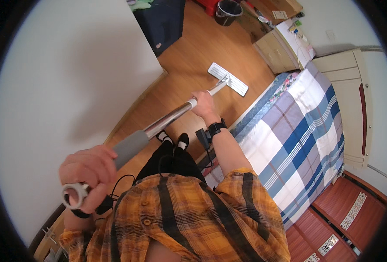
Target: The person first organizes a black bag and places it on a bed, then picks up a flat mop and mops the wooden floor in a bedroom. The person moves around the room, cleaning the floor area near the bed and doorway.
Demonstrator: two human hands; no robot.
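Observation:
My left hand point(88, 173) is closed around the grey grip point(131, 147) of a flat mop, just below the pale hanging ring point(74, 196) at its top end. Further along, my right hand point(203, 104) holds the metal mop pole point(169, 118) by its white collar. The pole slants away to the white rectangular mop head point(236, 85), which lies on the wood-look floor point(193, 59). What is under the mop head is hidden. Both wrists wear black straps with small devices and cables.
A white wall point(82, 75) stands at left. At right is a bed with a checked cover point(285, 140). Beyond the mop are a drawer cabinet point(275, 49), a black bin point(228, 13), cardboard boxes point(262, 9) and dark cloth point(162, 26). My feet point(174, 139) stand near the wall.

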